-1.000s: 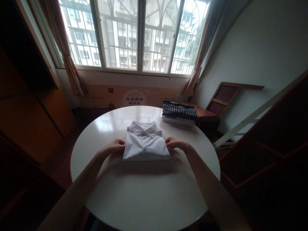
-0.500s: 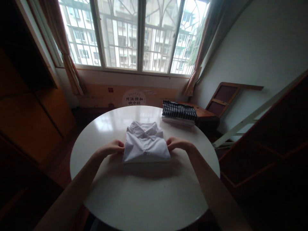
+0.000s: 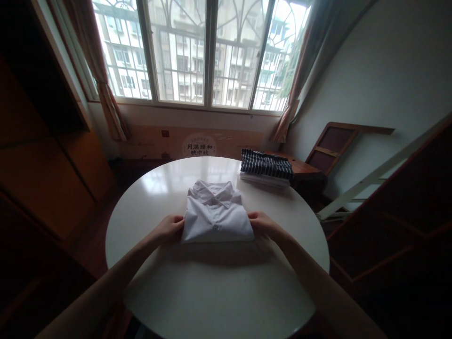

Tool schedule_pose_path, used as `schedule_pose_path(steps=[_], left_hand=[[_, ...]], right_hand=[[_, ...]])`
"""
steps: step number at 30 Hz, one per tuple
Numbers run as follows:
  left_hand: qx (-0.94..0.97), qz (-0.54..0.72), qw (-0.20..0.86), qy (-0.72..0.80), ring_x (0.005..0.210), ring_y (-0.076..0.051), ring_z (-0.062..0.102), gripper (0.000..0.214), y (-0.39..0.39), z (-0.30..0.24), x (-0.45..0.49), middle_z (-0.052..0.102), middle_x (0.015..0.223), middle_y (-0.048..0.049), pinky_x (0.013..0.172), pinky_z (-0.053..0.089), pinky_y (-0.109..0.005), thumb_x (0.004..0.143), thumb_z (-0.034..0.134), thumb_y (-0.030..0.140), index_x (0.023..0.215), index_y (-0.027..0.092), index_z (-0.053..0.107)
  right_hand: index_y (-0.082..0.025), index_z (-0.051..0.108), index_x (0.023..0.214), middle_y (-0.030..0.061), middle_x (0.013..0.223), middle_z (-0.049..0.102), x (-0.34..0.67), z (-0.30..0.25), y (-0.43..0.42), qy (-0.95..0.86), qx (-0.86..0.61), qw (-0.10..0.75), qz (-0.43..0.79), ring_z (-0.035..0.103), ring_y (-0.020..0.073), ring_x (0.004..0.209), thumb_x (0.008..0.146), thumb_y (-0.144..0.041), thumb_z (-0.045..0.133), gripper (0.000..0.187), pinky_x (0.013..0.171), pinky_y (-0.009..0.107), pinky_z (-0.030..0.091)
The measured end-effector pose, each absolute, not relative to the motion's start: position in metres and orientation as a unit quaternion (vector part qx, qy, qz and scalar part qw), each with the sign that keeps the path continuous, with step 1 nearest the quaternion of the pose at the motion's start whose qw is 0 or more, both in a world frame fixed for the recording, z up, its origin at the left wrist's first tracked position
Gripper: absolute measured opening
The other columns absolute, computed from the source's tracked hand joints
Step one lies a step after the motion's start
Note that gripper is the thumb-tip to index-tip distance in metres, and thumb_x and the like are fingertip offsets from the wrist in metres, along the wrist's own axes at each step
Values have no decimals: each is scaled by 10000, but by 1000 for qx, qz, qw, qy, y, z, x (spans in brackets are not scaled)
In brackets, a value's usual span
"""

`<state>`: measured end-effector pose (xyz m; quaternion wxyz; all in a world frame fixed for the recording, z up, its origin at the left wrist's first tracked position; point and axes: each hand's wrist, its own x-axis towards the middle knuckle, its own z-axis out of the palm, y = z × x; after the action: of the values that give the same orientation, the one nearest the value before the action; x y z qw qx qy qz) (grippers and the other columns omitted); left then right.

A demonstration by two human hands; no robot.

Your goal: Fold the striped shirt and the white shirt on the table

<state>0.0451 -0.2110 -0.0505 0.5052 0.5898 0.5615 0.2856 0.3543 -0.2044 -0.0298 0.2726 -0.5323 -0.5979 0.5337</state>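
A folded white button-up shirt lies on the round white table, its collar toward the window. At its left side, my left hand grips the edge between thumb and fingers. My right hand pinches the opposite edge in the same way. Some fingertips of both hands are hidden under or behind the cloth.
Toward the back right of the table sits a stack of folded clothes, a black-and-white striped garment on top of white ones. Behind it stand a brown wooden chair and a pale ladder-like frame. A wooden cabinet is at left.
My hands have shifted slightly along the shirt's sides and keep hold of it. The whole scene sits a little lower and further right as the camera tilts slightly.
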Motion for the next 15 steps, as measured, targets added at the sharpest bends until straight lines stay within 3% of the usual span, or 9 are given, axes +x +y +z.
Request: schedule_pose_path(steps=[5, 9, 15], left_hand=[[589, 270, 530, 546, 466, -102, 439, 498, -217, -44, 40, 519, 497, 6, 466, 303, -214, 545, 597, 592, 618, 100, 591], [608, 249, 524, 542, 490, -119, 465, 453, -221, -43, 39, 550, 526, -5, 479, 309, -219, 591, 575, 548, 645, 99, 610], [665, 257, 402, 574, 597, -167, 537, 307, -220, -42, 45, 611, 624, -33, 519, 358, -231, 628, 535, 402, 668, 114, 635]], right_hand=[[-86, 659, 680, 12, 604, 610, 359, -17, -208, -639, -498, 237, 537, 521, 127, 558, 574, -260, 601, 213, 507, 213, 373], [-95, 672, 710, 19, 656, 637, 359, -21, -213, -635, -495, 241, 542, 553, 155, 620, 566, -270, 600, 238, 551, 229, 402], [-115, 616, 655, -2, 555, 590, 354, -32, -210, -622, -545, 275, 490, 538, 132, 527, 556, -235, 569, 163, 468, 213, 407]])
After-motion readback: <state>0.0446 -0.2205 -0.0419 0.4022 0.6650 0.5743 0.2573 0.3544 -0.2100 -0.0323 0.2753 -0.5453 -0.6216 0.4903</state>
